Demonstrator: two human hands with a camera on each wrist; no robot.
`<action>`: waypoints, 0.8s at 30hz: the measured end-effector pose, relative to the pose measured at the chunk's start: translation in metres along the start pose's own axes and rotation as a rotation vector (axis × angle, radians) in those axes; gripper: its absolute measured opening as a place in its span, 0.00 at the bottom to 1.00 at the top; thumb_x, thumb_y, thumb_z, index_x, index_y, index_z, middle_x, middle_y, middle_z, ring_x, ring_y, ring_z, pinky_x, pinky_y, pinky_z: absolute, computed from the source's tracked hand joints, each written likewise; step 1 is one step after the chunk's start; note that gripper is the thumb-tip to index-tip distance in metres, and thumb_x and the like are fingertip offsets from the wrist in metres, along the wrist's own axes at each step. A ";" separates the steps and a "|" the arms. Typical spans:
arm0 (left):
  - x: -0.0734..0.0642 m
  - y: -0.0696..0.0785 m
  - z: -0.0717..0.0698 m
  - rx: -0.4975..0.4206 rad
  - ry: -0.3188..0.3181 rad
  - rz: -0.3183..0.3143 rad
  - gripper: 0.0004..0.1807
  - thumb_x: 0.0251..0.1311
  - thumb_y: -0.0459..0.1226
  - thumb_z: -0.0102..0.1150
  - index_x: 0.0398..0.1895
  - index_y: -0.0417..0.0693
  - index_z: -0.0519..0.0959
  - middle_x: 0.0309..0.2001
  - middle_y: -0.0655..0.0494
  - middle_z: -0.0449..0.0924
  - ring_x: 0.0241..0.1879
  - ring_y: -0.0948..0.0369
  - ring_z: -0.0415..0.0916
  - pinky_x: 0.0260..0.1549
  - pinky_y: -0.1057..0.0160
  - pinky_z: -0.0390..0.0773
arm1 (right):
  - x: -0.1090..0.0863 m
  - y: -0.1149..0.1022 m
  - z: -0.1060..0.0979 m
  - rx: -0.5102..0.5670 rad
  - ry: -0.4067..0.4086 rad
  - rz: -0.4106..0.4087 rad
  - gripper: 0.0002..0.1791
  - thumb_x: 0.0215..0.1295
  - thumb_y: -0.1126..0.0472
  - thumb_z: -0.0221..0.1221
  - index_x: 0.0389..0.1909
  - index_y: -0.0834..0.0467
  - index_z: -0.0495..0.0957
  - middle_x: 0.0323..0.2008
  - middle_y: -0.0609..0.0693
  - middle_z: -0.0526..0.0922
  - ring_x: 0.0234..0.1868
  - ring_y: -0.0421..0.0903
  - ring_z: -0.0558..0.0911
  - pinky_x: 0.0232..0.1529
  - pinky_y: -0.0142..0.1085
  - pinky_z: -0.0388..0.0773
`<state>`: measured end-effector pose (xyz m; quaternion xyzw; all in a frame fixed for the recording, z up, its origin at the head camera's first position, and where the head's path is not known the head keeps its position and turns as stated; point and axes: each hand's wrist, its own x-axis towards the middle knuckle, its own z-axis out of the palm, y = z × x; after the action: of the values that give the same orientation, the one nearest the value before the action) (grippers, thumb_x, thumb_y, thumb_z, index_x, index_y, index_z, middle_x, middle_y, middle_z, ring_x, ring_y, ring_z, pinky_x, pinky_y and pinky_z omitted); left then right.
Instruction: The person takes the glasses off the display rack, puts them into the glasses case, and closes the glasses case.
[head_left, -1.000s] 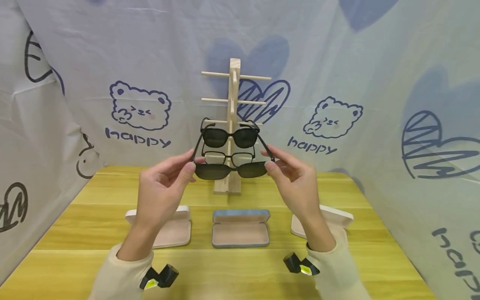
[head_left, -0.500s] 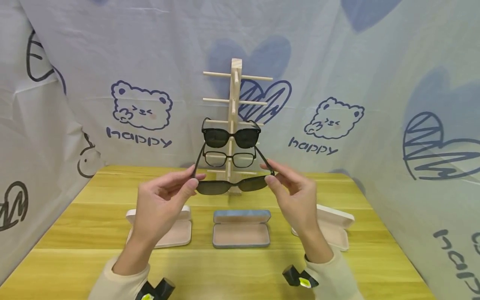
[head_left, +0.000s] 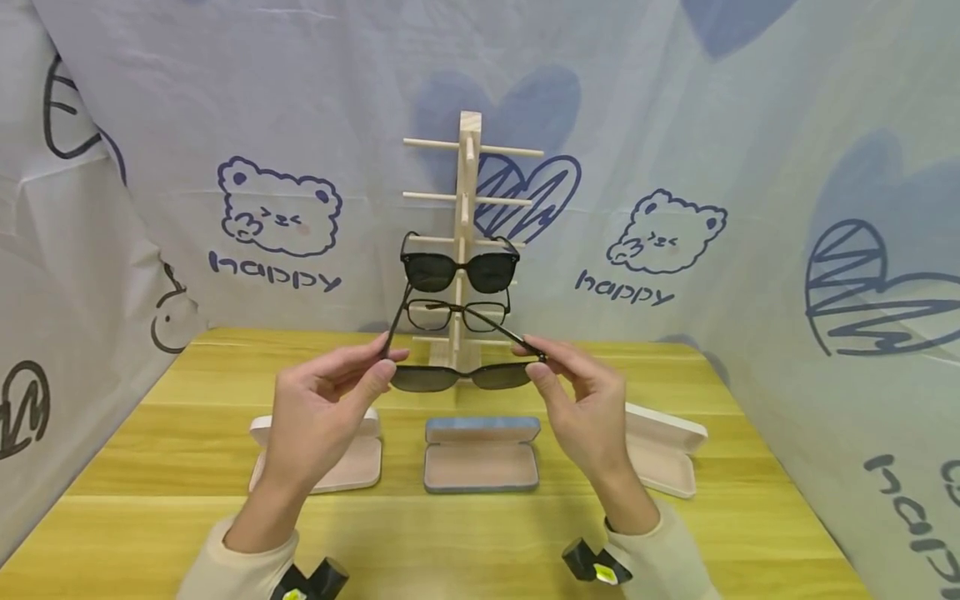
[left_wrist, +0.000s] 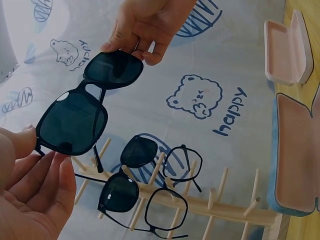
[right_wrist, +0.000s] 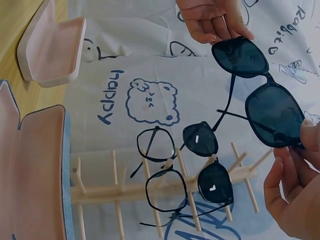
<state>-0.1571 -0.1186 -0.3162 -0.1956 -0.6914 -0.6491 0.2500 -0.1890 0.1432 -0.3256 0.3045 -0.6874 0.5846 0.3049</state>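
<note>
Cloth-walled booth: bear-print sheets (head_left: 360, 92) hung around wood-grain table (head_left: 465, 542).

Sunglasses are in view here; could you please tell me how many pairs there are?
2. The left hand and right hand hold one pair; the second pair sits on the wooden rack, above the clear-lensed eyeglasses.

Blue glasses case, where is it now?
Head view, centre: the blue glasses case lies open between two white cases, in the picture below the held sunglasses.

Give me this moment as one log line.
left hand, right hand: pinch black dark-lensed sunglasses | pale wooden peg rack: second sunglasses above clear black-framed glasses | blue oblong case: open
</note>
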 end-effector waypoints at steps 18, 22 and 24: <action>0.003 -0.008 -0.004 0.079 -0.061 -0.040 0.16 0.65 0.26 0.65 0.56 0.33 0.84 0.44 0.72 0.87 0.40 0.68 0.82 0.43 0.74 0.84 | -0.004 0.004 0.000 -0.006 -0.008 0.081 0.11 0.66 0.79 0.59 0.48 0.76 0.81 0.44 0.72 0.86 0.46 0.32 0.85 0.54 0.26 0.83; 0.004 -0.011 -0.004 0.078 -0.071 -0.066 0.17 0.64 0.26 0.66 0.57 0.33 0.83 0.44 0.72 0.86 0.40 0.67 0.82 0.41 0.73 0.84 | -0.004 0.005 0.001 -0.020 -0.016 0.098 0.10 0.66 0.79 0.59 0.47 0.75 0.81 0.45 0.70 0.85 0.46 0.32 0.84 0.55 0.26 0.82; 0.003 -0.013 -0.004 0.087 -0.077 -0.078 0.18 0.63 0.27 0.67 0.57 0.34 0.83 0.43 0.73 0.86 0.40 0.67 0.82 0.42 0.72 0.85 | -0.005 0.006 0.001 -0.038 -0.028 0.114 0.09 0.67 0.78 0.59 0.46 0.74 0.81 0.44 0.69 0.86 0.45 0.32 0.84 0.54 0.25 0.82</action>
<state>-0.1670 -0.1241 -0.3244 -0.1822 -0.7350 -0.6198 0.2060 -0.1902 0.1434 -0.3331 0.2671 -0.7187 0.5837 0.2673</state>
